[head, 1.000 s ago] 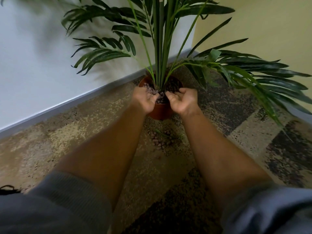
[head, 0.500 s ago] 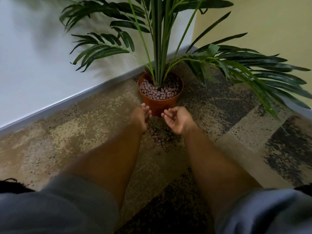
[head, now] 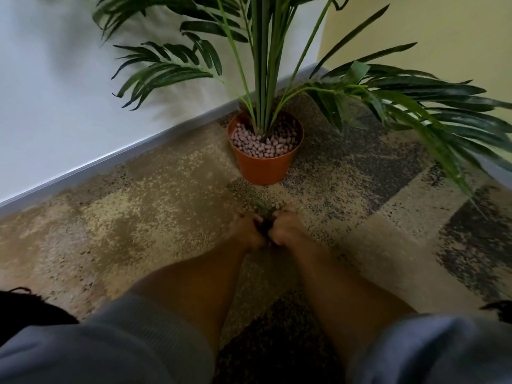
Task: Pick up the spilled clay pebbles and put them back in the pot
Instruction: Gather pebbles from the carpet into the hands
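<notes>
An orange plastic pot (head: 263, 170) stands on the carpet in the corner, holding a palm plant (head: 263, 65) and a layer of pinkish clay pebbles (head: 263, 146). In front of the pot, my left hand (head: 248, 231) and my right hand (head: 286, 230) lie low on the carpet, pressed side by side. Their fingers curl around a dark little heap of spilled clay pebbles (head: 265, 227) between them. The hands hide most of the heap, and the picture is blurred there. A few stray pebbles and a green leaf scrap (head: 261, 206) lie just beyond the fingertips.
A white wall with a grey skirting board (head: 110, 162) runs along the left, and a yellow wall (head: 429, 31) closes the right. Long palm fronds (head: 432, 112) hang out over the carpet to the right of the pot. The carpet (head: 138, 217) is patterned beige and dark.
My hands have left the pot's rim and come down and back onto the carpet. They have closed together around the spilled heap in front of the pot.
</notes>
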Tool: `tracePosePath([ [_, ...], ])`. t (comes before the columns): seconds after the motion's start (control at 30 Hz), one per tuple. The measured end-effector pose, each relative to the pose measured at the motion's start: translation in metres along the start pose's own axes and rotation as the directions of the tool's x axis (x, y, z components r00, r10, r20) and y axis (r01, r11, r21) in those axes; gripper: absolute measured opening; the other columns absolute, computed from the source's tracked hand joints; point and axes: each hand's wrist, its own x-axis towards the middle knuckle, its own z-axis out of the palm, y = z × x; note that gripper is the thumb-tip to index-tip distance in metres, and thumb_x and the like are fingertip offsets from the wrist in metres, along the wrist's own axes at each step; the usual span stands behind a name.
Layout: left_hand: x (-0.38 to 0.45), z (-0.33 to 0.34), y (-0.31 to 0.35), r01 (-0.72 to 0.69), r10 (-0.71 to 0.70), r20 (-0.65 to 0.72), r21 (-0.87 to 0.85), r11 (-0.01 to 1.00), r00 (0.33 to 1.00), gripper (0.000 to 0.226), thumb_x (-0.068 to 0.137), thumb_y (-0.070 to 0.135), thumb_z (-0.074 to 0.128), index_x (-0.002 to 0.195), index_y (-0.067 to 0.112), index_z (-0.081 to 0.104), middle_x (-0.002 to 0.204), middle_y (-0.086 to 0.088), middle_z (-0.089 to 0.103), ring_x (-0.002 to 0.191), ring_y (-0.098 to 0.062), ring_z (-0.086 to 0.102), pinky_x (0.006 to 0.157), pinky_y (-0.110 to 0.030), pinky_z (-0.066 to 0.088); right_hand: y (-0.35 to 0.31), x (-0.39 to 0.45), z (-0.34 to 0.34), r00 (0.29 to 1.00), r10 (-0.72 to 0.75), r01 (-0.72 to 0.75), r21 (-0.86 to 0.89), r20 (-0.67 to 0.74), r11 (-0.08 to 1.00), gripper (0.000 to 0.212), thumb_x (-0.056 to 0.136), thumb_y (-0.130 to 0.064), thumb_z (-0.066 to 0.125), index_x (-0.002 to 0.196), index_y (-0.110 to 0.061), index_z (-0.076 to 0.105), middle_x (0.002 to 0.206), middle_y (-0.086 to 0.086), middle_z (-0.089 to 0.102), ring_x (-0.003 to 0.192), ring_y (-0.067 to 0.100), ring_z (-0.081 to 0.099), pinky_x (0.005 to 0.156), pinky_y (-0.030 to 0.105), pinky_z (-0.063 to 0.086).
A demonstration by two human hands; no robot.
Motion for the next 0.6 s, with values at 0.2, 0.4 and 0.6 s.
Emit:
tracePosePath([
  [0.2,-0.007,0.001,0.001,-0.045,0.045,0.001,0.199,0.979,0.999,0.086,0.055,0.028,0.091,0.128,0.027,0.044,0.139,-0.009,0.024,0.125,-0.033,0.041,0.102,-0.039,0.045,0.005,-0.003,0.008,0.998,-0.062,0.062,0.071,0.0,0.996,0.024,0.089,-0.017,0.063,0.113,-0.019,0.066,0.13,0.008,0.041,0.114,0.026,0.045,0.1,0.038,0.044],
  [0.4,-0.007,0.002,-0.002,-0.054,0.063,-0.028,0.263,0.963,0.998,0.103,0.059,0.027,0.089,0.144,0.016,0.032,0.15,-0.017,0.022,0.138,-0.037,0.032,0.111,-0.043,0.038,0.0,-0.005,0.015,0.991,-0.134,0.135,-0.016,0.024,0.991,0.024,0.09,-0.01,0.06,0.113,-0.015,0.061,0.132,0.015,0.048,0.115,0.033,0.053,0.093,0.039,0.048],
  [0.6,-0.008,0.002,0.0,-0.051,0.055,-0.006,0.282,0.958,0.998,0.072,0.082,0.019,0.072,0.141,0.01,0.032,0.139,-0.017,0.045,0.122,-0.032,0.052,0.1,-0.04,0.048,-0.003,-0.009,0.02,0.98,-0.198,0.196,-0.068,-0.012,0.978,0.038,0.096,-0.011,0.041,0.13,-0.01,0.059,0.133,0.016,0.053,0.122,0.033,0.05,0.097,0.036,0.042],
])
